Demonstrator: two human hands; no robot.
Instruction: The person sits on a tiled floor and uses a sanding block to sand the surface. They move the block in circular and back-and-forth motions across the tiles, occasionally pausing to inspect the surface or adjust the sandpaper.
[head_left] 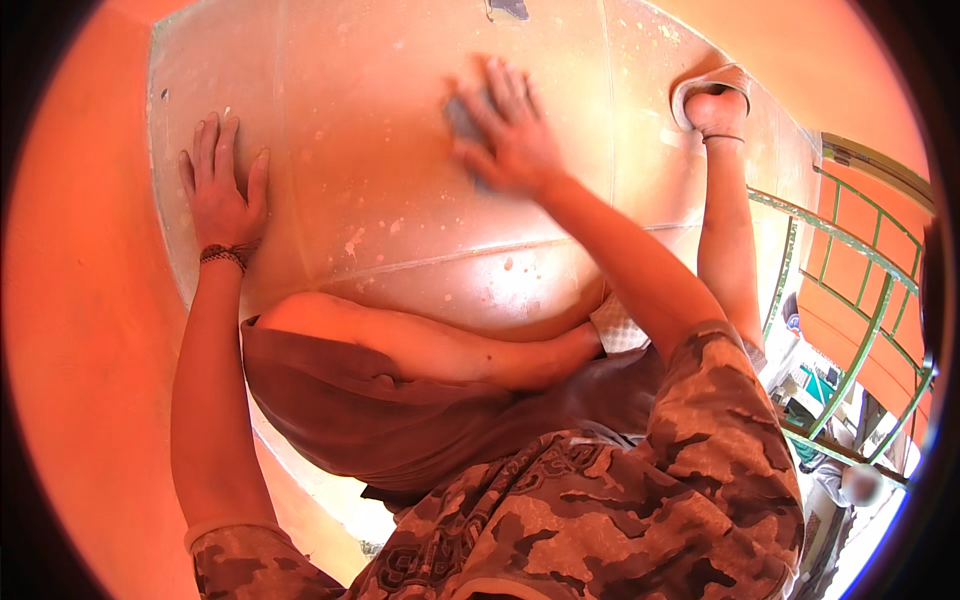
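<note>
A broad, pale, shiny curved panel (370, 120) spreads before me, crossed by seam lines and dotted with light specks. My left hand (222, 190) lies flat on its left part, fingers spread and nothing in them; a dark braided bracelet circles that wrist. Near the panel's middle, my right hand (512, 140) presses a dark grey flat pad (466, 120) against the surface. The pad shows along the thumb side of the hand; the rest is hidden beneath the palm, and slight blur hides its exact kind.
Orange walls (90, 300) flank the panel. My bent left leg (430, 345) lies at its near edge, and my sandalled right foot (717, 112) rests on its right part. A green metal railing (865, 350) stands at right, with a blurred person (860, 485) below beyond it.
</note>
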